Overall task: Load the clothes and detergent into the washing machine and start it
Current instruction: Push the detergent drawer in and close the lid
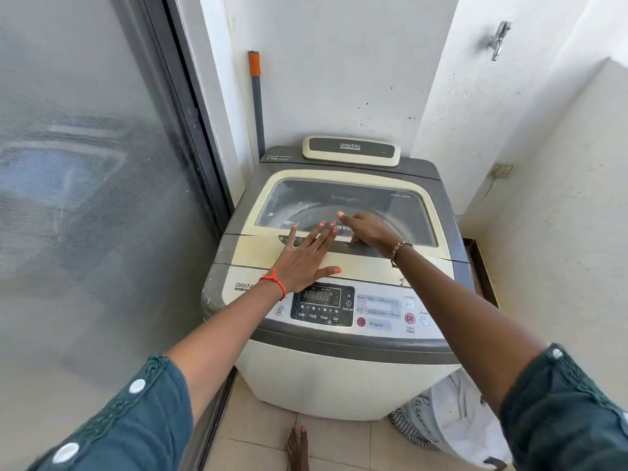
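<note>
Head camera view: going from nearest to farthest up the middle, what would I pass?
Bare foot on the floor tiles → control panel → lid → rear panel marked DIGITAL → white wall.

The washing machine (339, 379) stands in a corner, its control panel (373, 311) at six o'clock of the lid (343, 198). The left hand (306, 256) lies flat on the lid. The right hand (368, 232), just beside it at two o'clock, hooks the lid's front edge. From the machine, a pole (258, 107) stands at eleven o'clock, a tap (498, 39) at one, a bag (452, 426) at four and a glass door (85, 198) at nine.
</note>
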`<move>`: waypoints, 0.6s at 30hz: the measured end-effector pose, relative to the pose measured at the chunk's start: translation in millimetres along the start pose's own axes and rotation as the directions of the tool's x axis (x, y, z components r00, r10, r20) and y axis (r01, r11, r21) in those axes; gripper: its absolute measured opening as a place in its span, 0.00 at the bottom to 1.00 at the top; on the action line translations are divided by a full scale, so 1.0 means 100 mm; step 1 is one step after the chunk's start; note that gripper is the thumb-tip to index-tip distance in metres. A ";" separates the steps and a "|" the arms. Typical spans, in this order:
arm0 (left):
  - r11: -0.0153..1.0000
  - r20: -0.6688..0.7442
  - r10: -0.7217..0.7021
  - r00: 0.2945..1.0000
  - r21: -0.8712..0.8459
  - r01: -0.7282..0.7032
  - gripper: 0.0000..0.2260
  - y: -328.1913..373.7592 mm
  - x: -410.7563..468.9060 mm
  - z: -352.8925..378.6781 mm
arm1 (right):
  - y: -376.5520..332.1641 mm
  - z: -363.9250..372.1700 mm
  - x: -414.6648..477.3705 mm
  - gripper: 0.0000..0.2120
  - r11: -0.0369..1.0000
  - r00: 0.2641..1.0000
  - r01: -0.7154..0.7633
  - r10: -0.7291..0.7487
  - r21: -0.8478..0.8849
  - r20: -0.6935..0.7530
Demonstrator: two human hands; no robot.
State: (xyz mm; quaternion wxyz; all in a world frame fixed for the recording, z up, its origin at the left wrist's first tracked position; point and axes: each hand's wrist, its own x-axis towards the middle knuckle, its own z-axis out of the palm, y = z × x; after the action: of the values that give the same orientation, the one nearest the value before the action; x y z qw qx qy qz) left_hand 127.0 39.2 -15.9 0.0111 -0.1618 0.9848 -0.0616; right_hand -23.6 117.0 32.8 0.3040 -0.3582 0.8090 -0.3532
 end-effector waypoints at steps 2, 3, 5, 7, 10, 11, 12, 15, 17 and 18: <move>0.999 0.024 -0.008 1.000 -0.041 0.009 0.34 -0.02 0.00 0.03 | 0.05 0.04 0.02 0.28 1.000 1.000 0.001 -0.001 -0.009 -0.010; 0.998 0.031 -0.012 0.999 -0.054 0.013 0.34 -0.02 0.01 0.04 | 0.06 0.05 0.02 0.29 1.000 1.000 0.006 -0.006 -0.017 -0.015; 0.997 0.043 -0.014 0.999 -0.081 0.017 0.36 -0.02 0.03 0.06 | 0.08 0.08 0.01 0.28 0.999 0.999 0.020 -0.021 -0.048 -0.031; 0.993 0.049 -0.019 0.999 -0.112 0.025 0.39 -0.02 0.05 0.09 | 0.13 0.10 -0.03 0.25 0.997 0.997 0.049 -0.052 -0.063 -0.053; 0.989 0.040 -0.028 0.999 -0.145 0.034 0.41 -0.01 0.07 0.15 | 0.22 0.12 -0.17 0.20 0.981 0.984 0.151 -0.161 -0.122 -0.076; 0.987 0.032 -0.032 0.999 -0.155 0.036 0.42 -0.01 0.08 0.17 | 0.28 0.12 -0.22 0.20 0.969 0.976 0.191 -0.204 -0.156 -0.073; 0.985 0.027 -0.034 0.999 -0.170 0.039 0.44 -0.01 0.09 0.19 | 0.36 0.12 -0.26 0.22 0.953 0.967 0.229 -0.246 -0.197 -0.066; 0.977 0.041 -0.042 0.998 -0.208 0.050 0.45 -0.01 0.10 0.20 | 0.67 0.10 -0.35 0.26 0.854 0.938 0.306 -0.345 -0.421 -0.017; 0.974 0.066 -0.047 0.997 -0.219 0.060 0.42 0.00 0.09 0.16 | 0.81 0.07 -0.36 0.27 0.772 0.926 0.326 -0.377 -0.546 0.020; 0.972 0.085 -0.051 0.995 -0.223 0.069 0.40 0.01 0.09 0.15 | 0.85 0.07 -0.36 0.27 0.747 0.924 0.326 -0.380 -0.579 0.030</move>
State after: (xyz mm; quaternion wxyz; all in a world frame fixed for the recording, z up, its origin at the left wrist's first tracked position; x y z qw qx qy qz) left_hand 118.4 35.1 -30.5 0.0294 -0.1942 0.9789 0.0566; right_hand -29.3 184.7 -29.3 0.0730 -0.5631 0.8075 -0.1599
